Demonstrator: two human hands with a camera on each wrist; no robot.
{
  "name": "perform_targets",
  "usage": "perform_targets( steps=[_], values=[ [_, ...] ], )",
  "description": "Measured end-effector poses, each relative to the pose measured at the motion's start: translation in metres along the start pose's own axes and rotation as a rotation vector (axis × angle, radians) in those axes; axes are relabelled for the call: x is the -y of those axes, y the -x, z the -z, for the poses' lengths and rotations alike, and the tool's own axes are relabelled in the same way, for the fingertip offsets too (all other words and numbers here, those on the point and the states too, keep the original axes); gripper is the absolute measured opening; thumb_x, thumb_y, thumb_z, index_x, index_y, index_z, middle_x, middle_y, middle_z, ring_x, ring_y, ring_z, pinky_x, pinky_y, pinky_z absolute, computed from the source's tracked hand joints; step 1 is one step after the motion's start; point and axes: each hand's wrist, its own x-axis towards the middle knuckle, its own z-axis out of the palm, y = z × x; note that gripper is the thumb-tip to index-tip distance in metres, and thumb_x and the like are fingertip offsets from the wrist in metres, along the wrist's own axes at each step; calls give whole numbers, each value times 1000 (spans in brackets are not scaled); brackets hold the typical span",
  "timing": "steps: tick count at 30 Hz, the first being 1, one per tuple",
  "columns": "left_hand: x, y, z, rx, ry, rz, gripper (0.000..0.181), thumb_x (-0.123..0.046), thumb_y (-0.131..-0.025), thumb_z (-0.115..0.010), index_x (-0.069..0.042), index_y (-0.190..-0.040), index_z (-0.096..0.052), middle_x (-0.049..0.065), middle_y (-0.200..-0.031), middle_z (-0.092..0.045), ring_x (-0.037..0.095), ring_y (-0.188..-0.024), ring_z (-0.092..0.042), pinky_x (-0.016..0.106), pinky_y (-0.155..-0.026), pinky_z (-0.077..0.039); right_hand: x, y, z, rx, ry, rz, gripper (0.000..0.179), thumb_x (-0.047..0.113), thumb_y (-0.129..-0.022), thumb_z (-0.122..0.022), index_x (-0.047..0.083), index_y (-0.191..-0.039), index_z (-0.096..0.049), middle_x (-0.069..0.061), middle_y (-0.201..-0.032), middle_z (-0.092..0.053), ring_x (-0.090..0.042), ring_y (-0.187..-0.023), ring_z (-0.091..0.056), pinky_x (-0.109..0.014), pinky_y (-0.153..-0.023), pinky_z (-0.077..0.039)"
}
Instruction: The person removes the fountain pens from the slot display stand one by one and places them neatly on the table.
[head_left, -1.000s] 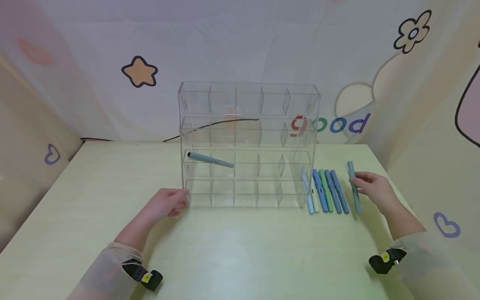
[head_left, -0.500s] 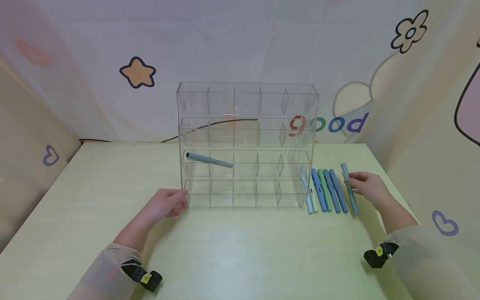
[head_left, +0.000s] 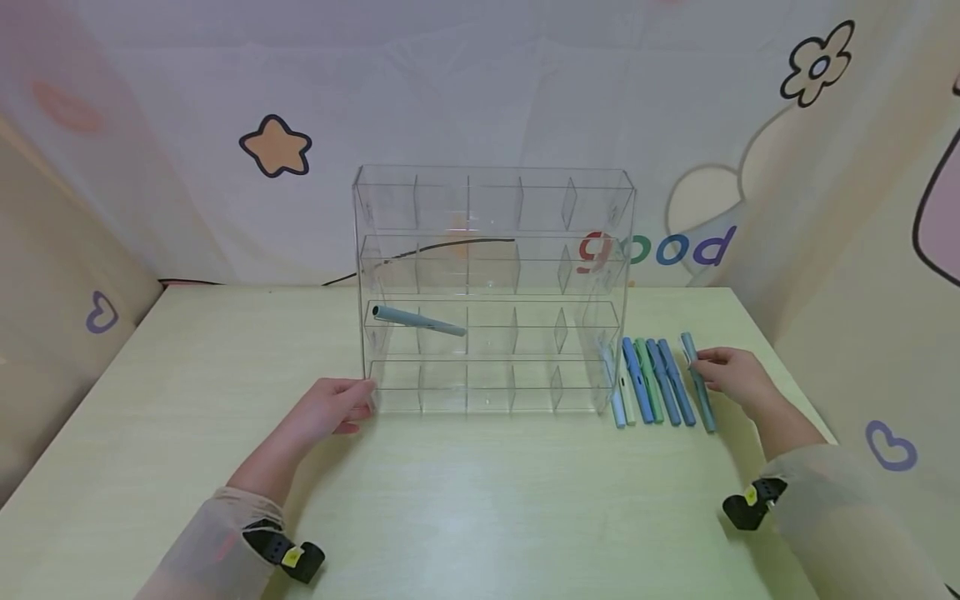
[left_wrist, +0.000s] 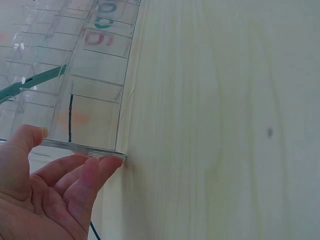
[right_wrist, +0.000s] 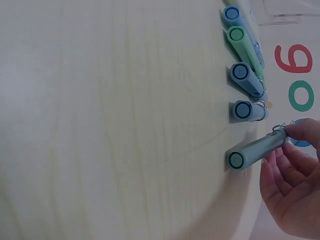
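Currently we have the right hand at the outermost pen of the row lying near the right edge of the tabletop. Thumb and fingertips pinch this grey-blue pen at its far end, by the clip; the wrist view shows the near end resting on the wood, so we judge the pen gripped but not yet lifted. Beside it, toward the organizer, lie the other pens: blue ones, a green one and a pale one, side by side and roughly parallel, the pale one just beside the organizer's right wall.

The left hand rests at the lower left front corner of the clear organizer, fingers loosely straight, fingertips against the bottom edge and thumb on the wall above. It braces the organizer and holds nothing.

The organizer stands upright near the middle of the tabletop, four rows of open compartments. One grey pen already lies slanted in the third row down, at the left. All other compartments look bare.

Step in hand, as we judge it: picking up the outer pen. The next move calls for a clean lift clear of its neighbours, then turning the pen end-first toward a compartment mouth while the left hand steadies the organizer.

Surface: pale wood-grain tabletop. Behind it hangs a light cloth backdrop printed with a star, a flower and the word "good"; a dark cable runs along the back edge.
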Motion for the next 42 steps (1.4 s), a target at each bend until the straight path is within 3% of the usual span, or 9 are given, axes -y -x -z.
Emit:
perform_targets(
  steps=[8,13,25,42],
  values=[
    [-1,1,1,4,-2,-10,53,-33,-98,-46,9,-128,-49,26,-125,-54,33,-111,-57,35,-80,-53,-7,-9,-2,1,4,-16,52,24,-97,-47,-17,-128,-40,-34,-125,-45,-32,-102,-55,-29,-80,-52],
    [-1,0,0,3,-5,-9,52,-32,-98,-45,9,-129,-49,26,-124,-54,33,-111,-57,34,-80,-53,-11,-14,-4,-6,26,-15,48,20,-97,-48,-18,-125,-42,-35,-121,-48,-31,-97,-57,-33,-80,-52],
    [-1,1,1,3,-1,-2,52,-33,-98,-46,9,-128,-50,26,-124,-55,33,-110,-57,35,-80,-52,-8,-17,-11,-27,57,-70,46,18,-97,-45,-17,-126,-42,-34,-123,-46,-39,-106,-51,-43,-88,-48],
    [0,-1,1,4,1,1,52,-33,-98,-45,9,-128,-50,26,-123,-55,33,-110,-57,34,-80,-53,-4,-19,-13,-2,77,-64,48,18,-98,-42,-19,-128,-38,-36,-125,-42,-44,-112,-47,-46,-89,-46]
  ],
)
